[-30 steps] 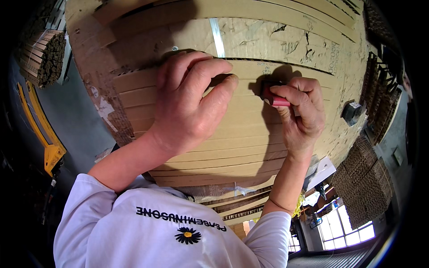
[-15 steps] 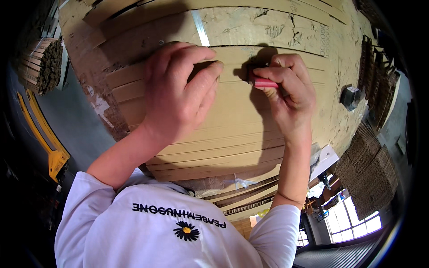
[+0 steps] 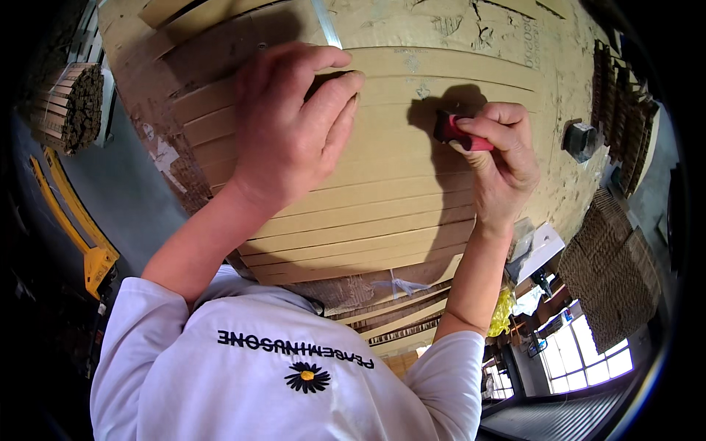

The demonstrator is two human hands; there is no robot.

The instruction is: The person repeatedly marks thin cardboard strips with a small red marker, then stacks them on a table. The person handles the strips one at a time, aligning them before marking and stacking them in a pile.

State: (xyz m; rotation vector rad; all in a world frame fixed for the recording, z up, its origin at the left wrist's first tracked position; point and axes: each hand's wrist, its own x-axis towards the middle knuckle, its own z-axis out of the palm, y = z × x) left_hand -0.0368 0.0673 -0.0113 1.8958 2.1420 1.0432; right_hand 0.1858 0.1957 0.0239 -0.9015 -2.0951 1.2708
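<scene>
Red tool (image 3: 457, 134) sits pinched in the closed right grip (image 3: 505, 158).

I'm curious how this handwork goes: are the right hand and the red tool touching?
Touching. The head view shows the right hand gripping the red tool, one finger lying across it.

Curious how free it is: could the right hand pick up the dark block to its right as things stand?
Probably not without freeing its grip: only cardboard shows between the right hand and the dark block, but that hand holds a red object.
</scene>
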